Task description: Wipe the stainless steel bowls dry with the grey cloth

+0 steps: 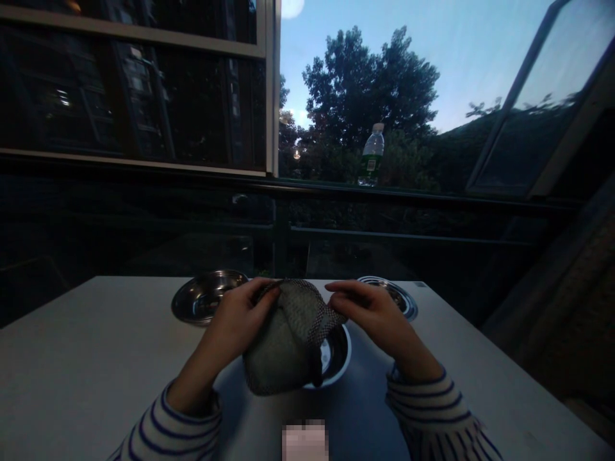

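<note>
A grey-green cloth (283, 346) with a checked edge hangs between my hands, its upper part folded over and its lower left corner rounded. My left hand (245, 317) pinches the cloth's upper left edge between thumb and fingers. At the cloth's right end, the fingertips of my right hand (369, 314) are closed on a checked corner. Directly under the cloth stands a metal bowl (344, 362); the cloth covers its left part, and only its right side and front rim show.
On the white table (96, 358), a shiny metal bowl (192, 298) stands at the back left. A second metal dish (410, 307) sits back right, partly behind my right hand. A plastic bottle (371, 160) with a green label stands on the railing by the open window.
</note>
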Tool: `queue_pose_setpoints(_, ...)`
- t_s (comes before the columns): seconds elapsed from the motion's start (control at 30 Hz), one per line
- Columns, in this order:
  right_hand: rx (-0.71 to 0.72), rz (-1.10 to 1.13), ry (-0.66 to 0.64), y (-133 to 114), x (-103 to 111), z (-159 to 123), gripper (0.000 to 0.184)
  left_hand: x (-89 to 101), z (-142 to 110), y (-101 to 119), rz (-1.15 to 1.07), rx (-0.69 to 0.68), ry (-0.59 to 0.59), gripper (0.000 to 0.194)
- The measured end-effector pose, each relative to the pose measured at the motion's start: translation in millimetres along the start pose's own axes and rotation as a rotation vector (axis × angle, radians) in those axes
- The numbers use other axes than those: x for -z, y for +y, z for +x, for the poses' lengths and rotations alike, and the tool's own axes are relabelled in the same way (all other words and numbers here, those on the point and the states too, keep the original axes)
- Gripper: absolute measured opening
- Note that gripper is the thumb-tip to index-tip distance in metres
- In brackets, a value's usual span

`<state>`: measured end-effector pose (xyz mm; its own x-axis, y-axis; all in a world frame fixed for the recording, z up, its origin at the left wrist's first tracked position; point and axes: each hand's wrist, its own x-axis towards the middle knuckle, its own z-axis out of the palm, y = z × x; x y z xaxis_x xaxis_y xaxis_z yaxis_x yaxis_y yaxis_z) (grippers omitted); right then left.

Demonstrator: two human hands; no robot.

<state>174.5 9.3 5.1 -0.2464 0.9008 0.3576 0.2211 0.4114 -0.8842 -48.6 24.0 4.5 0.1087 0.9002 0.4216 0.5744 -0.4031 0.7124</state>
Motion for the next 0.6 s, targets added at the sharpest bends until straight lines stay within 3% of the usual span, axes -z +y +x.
queue_pose_setpoints(0.13,-0.035,0.101,-0.161,-6.2,-6.4,-6.2,0.056,1.4,-2.1,2.7,0.038,0.053,0.064,0.033)
queue_pose_setpoints(0.2,-0.037,0.035,-0.203,-9.0,-12.1,-8.8,0.067,2.0,-3.3,3.8,0.048,0.061,0.067,0.034)
queue_pose_setpoints(0.37,0.063,-0.196,0.011,-7.7,-23.0,-4.8,0.038,5.3,-3.0,4.2,0.064,0.027,0.049,0.031)
queue_pose_setpoints(0.6,0.042,-0.224,0.141,0.3,-18.7,3.8,0.029,17.6,0.5,-2.9,0.060,-0.050,0.154,0.030)
